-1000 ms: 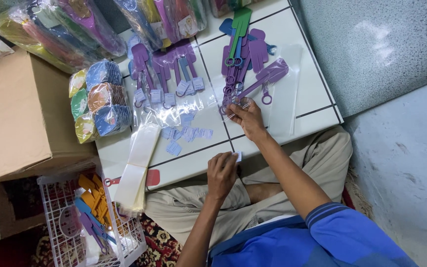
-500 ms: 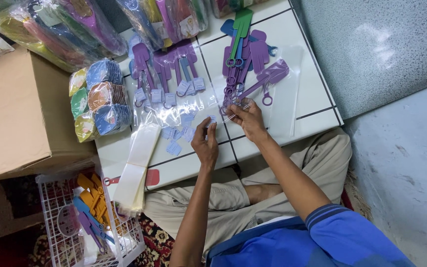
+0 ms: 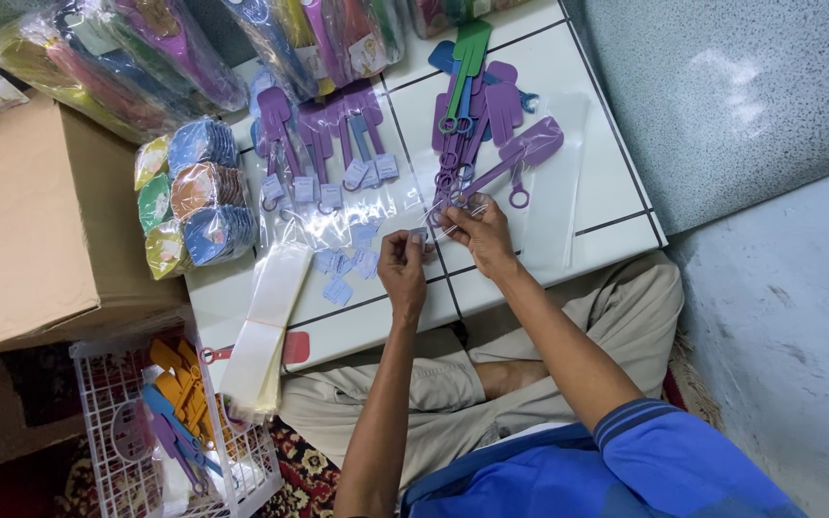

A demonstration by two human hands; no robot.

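My right hand (image 3: 480, 232) pinches the open mouth of a clear plastic bag (image 3: 556, 182) lying on the white table (image 3: 616, 153). Inside the bag lies a purple plastic stick with a flat head and a ring handle (image 3: 520, 158). My left hand (image 3: 403, 267) is just left of the right hand, its fingers pinched on a small pale tag (image 3: 421, 236) at the bag's mouth. More purple sticks, a blue one and a green one (image 3: 472, 53), lie in a pile behind my hands.
Loose pale blue tags (image 3: 343, 273) and tagged purple sticks (image 3: 323, 144) lie left of my hands. A stack of clear bags (image 3: 266, 331) hangs over the near table edge. Further left are a cardboard box (image 3: 40, 221), a white wire basket (image 3: 232, 480) and bagged coloured discs (image 3: 194, 197).
My left hand has moved from the near table edge up to the bag's mouth, beside my right hand. The right hand has stayed on the bag.
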